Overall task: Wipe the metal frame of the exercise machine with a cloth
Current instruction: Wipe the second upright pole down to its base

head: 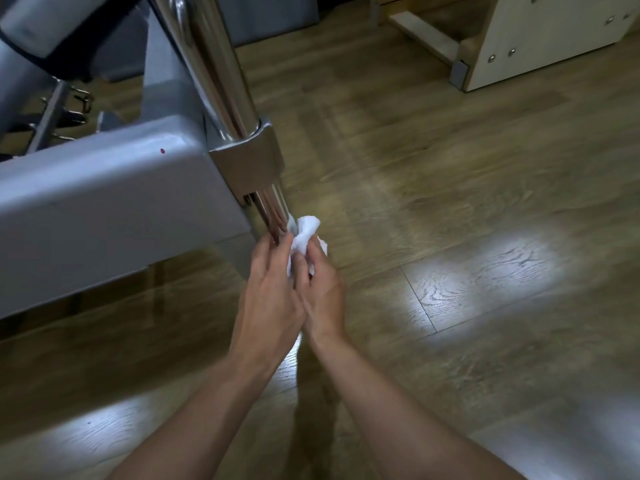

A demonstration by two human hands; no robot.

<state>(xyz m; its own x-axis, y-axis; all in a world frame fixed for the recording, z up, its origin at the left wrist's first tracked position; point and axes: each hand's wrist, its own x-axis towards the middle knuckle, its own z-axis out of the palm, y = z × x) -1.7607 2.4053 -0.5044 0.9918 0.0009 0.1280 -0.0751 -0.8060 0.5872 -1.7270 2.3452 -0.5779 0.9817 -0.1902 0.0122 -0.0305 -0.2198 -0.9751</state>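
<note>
We were mid-wipe low on the pole [275,209], left hand [272,292] and right hand [323,289] both pinching the cloth [306,232] against it; next, we judged, a firm slide along it.

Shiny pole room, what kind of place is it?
Probably a gym or pilates studio. The chrome pole rises from a grey machine frame, with a white cloth at its lower end. A pale wooden box with metal studs stands on the wood floor.
</note>
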